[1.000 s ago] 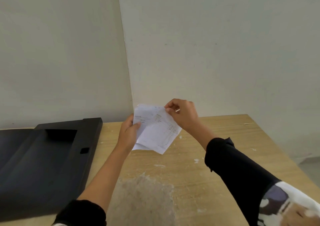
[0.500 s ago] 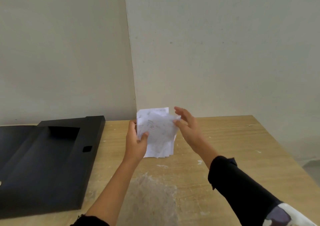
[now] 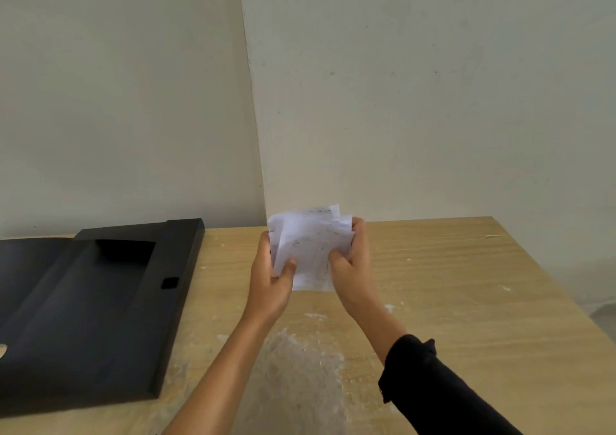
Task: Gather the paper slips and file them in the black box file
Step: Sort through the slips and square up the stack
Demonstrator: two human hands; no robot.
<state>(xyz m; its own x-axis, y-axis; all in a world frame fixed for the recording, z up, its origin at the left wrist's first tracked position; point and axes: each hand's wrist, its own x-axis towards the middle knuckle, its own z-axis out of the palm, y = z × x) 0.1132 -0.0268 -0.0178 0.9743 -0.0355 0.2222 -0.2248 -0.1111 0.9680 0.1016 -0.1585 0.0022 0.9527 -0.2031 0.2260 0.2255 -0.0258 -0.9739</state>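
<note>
A bunch of white paper slips (image 3: 308, 244) with faint print stands upright above the middle of the wooden table. My left hand (image 3: 271, 281) grips the bunch's left edge, thumb on the front. My right hand (image 3: 350, 268) clasps its right edge, fingers wrapped behind. The black box file (image 3: 100, 314) lies open and flat on the table to the left of my hands, its inside showing nothing but black; its left part runs out of view.
The light wooden table (image 3: 466, 301) has white scuffed patches near its front middle and a free right half. Plain walls meet in a corner right behind the table. The table's right edge drops off at the far right.
The fanned slips have been squared into an upright bunch. My right hand moved from the top corner to the bunch's right edge and closed on it.
</note>
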